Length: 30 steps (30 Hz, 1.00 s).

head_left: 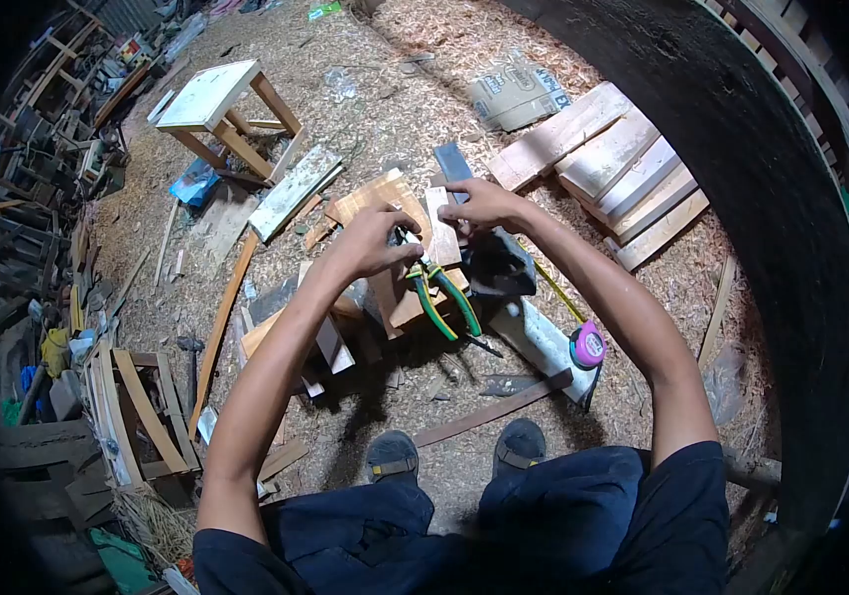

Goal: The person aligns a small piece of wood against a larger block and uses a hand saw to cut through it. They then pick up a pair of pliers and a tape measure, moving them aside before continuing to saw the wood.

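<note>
My left hand is curled around the jaw end of a pair of pliers with green and yellow handles. The handles point back toward me, spread apart, above the wooden work support. My right hand grips a small pale wood block at its right edge, thumb and fingers closed. Beneath both hands are a flat light-brown board and stacked wood pieces. Part of the pliers' jaws is covered by my left fingers.
A pink tape measure rests on a white-topped piece at right, its yellow blade drawn out. Planks are stacked at upper right. A small white-topped table stands at upper left. A slatted wooden frame sits at left. Shavings cover the ground.
</note>
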Each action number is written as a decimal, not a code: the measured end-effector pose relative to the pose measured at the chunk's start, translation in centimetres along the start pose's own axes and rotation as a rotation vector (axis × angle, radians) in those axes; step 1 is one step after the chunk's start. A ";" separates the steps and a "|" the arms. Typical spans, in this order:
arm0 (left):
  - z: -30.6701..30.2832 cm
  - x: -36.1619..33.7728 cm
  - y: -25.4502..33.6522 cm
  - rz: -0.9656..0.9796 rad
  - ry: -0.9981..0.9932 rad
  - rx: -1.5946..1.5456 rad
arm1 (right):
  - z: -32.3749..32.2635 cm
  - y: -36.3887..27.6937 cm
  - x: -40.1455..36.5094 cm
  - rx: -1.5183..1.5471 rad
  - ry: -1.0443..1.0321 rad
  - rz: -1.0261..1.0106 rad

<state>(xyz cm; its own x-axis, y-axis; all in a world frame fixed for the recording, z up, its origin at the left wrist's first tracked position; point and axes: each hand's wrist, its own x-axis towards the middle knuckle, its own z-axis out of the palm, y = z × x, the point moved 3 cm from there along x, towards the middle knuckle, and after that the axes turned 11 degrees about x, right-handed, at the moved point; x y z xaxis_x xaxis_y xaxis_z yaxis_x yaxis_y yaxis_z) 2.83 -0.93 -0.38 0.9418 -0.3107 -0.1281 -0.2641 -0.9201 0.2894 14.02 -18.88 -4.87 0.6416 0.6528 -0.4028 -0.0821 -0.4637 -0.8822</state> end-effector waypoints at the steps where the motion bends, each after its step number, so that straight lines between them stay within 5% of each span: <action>1: 0.0 -0.1 -0.1 -0.009 -0.010 -0.041 | 0.3 -0.2 -0.5 0.017 -0.010 -0.041; 6: 0.0 0.5 -0.4 -0.081 0.016 -0.200 | 0.9 -1.4 1.0 -0.237 0.111 -0.330; 10: -0.3 -0.3 0.9 -0.141 0.216 -0.181 | 0.9 -1.6 0.7 -0.283 0.076 -0.374; 12: -0.6 -0.1 1.2 -0.097 0.209 -0.079 | 1.3 -1.5 0.6 0.059 0.023 -0.275; 15: -0.2 0.7 1.1 -0.060 0.141 0.053 | 2.0 -1.2 0.1 -0.135 0.163 -0.261; 16: -0.2 0.9 1.1 -0.091 0.140 0.027 | 2.3 -1.3 -0.1 -0.260 0.260 -0.480; 17: -0.1 1.1 1.1 -0.123 0.137 0.002 | 2.1 -0.5 -0.3 -0.258 0.265 -0.476; 19: -0.1 1.2 1.2 -0.128 0.128 0.012 | 1.3 -1.4 -2.7 -0.290 0.370 -0.178; 23: 0.4 1.3 1.0 -0.143 0.161 0.025 | -0.2 3.2 -2.7 -0.584 0.641 -0.150; 27: 0.2 1.5 1.2 -0.137 0.148 0.029 | -0.7 4.1 -3.5 -0.454 0.485 0.169; 30: 0.1 1.8 1.1 -0.124 0.146 0.032 | -1.3 4.6 -3.3 -0.396 0.423 0.175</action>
<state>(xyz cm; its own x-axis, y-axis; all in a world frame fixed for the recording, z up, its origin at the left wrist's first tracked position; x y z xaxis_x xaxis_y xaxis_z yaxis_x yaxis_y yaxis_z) 4.17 -2.53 -0.40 0.9871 -0.1588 -0.0211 -0.1487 -0.9570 0.2490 12.56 -23.96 -7.27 0.8985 0.2893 -0.3302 0.0242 -0.7836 -0.6207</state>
